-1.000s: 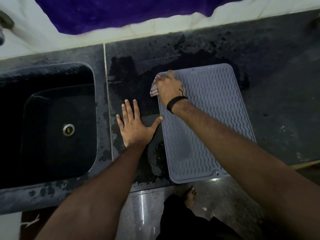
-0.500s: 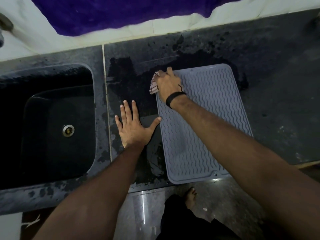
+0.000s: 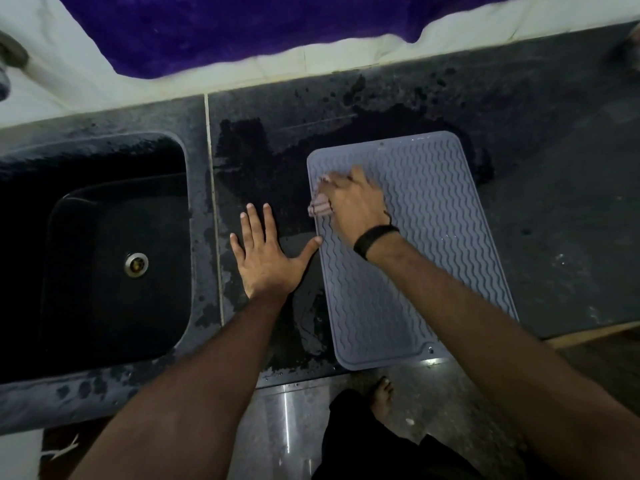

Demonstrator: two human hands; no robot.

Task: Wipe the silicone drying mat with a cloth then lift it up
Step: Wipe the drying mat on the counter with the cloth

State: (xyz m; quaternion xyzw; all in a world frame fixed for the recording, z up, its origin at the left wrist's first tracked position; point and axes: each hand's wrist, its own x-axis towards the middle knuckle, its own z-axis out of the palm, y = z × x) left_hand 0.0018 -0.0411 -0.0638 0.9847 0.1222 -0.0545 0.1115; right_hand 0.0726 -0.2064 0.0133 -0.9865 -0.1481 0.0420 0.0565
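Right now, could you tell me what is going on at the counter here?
A person is wiping a grey silicone drying mat that lies flat on the dark, wet counter beside the sink. The right hand holds a bunched cloth against the mat's left edge, near its far end. The left hand rests flat on the counter with fingers spread, its thumb tip at the mat's edge. The mat has not been lifted yet.

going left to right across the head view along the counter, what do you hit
sink with its drain → pale seam in the counter → left hand flat on the wet counter → cloth under the right hand → silicone drying mat → drier counter
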